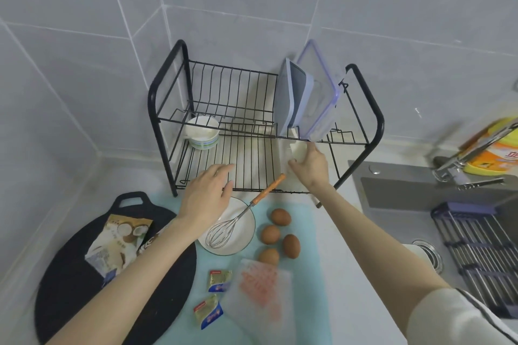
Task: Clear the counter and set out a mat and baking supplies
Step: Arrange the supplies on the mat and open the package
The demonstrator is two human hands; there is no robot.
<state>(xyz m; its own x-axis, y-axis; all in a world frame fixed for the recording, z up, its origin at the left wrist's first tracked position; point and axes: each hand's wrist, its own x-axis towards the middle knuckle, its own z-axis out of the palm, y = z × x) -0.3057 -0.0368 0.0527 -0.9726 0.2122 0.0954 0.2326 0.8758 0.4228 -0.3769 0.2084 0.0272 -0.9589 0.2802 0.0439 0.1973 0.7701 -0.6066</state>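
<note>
Reach toward dish rack [153,120]: right hand [311,165] wrapped round white container [298,152], left hand [207,196] flat, fingers [224,169] straight.

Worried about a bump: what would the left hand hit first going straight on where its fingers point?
Probably the black dish rack's lower wire shelf; the left hand hovers at its front edge, though height above the wires is unclear.

Black wire rack [252,148]; glossy wall tiles [84,64].

The head-worn camera is looking steeply down at the counter [350,302] from close above, facing the tiled wall corner [164,5], dish rack [252,131] centred, sink [406,193] at right.
</note>
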